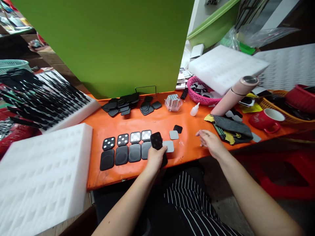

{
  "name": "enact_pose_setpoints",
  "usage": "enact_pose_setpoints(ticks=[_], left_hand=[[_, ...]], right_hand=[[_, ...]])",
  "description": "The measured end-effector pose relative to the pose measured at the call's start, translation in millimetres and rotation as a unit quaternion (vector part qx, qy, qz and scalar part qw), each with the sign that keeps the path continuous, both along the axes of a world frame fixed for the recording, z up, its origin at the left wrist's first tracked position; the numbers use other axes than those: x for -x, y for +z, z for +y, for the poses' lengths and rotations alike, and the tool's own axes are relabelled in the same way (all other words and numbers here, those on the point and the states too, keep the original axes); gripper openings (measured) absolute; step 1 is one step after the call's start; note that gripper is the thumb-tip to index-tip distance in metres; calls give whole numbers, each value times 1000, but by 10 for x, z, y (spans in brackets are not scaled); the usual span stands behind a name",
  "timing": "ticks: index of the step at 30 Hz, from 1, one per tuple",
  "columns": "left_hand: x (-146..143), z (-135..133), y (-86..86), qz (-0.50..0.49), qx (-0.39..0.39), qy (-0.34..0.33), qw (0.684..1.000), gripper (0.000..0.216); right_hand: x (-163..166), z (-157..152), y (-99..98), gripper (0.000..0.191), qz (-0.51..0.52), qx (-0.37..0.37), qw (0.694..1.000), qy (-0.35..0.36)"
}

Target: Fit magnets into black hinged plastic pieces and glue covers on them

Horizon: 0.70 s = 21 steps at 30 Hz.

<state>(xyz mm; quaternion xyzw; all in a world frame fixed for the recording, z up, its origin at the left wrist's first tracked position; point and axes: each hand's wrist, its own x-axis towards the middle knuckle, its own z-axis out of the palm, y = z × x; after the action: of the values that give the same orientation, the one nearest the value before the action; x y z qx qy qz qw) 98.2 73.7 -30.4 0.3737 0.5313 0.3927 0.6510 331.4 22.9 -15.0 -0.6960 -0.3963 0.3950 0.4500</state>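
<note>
My left hand (155, 159) grips a square black hinged case (156, 140) at the end of a row, with the thumb beside a light grey square plate (168, 146). Left of it lie several opened black cases (114, 144). Their small upper halves carry round silvery discs, and their lower halves are plain black. My right hand (209, 141) hovers over the orange table, fingers loosely bent and apart, nothing visible in them. Between the hands are a small grey square plate (174, 134) and a black square piece (178, 128).
Black pieces (121, 104) are piled at the back, near a clear tub of silvery cylinders (173, 102) and a small white dropper bottle (194, 109). A pink flask (235, 95), grey pouch (232, 129) and red mug (267, 120) stand right. White foam blocks (46, 170) are left.
</note>
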Motion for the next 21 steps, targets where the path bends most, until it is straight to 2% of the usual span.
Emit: enact_pose_setpoints(ticks=[4, 9, 14, 21], left_hand=[[62, -54, 6, 22, -13, -3, 1000, 35], [82, -55, -53, 28, 5, -26, 999, 19], [181, -128, -42, 31, 5, -6, 999, 14], [279, -295, 75, -45, 45, -15, 998, 25]], right_hand=[[147, 64, -181, 29, -212, 23, 975, 66], [313, 364, -135, 36, -378, 86, 902, 188], [359, 614, -106, 43, -415, 115, 874, 225], [430, 621, -193, 36, -425, 133, 861, 245]])
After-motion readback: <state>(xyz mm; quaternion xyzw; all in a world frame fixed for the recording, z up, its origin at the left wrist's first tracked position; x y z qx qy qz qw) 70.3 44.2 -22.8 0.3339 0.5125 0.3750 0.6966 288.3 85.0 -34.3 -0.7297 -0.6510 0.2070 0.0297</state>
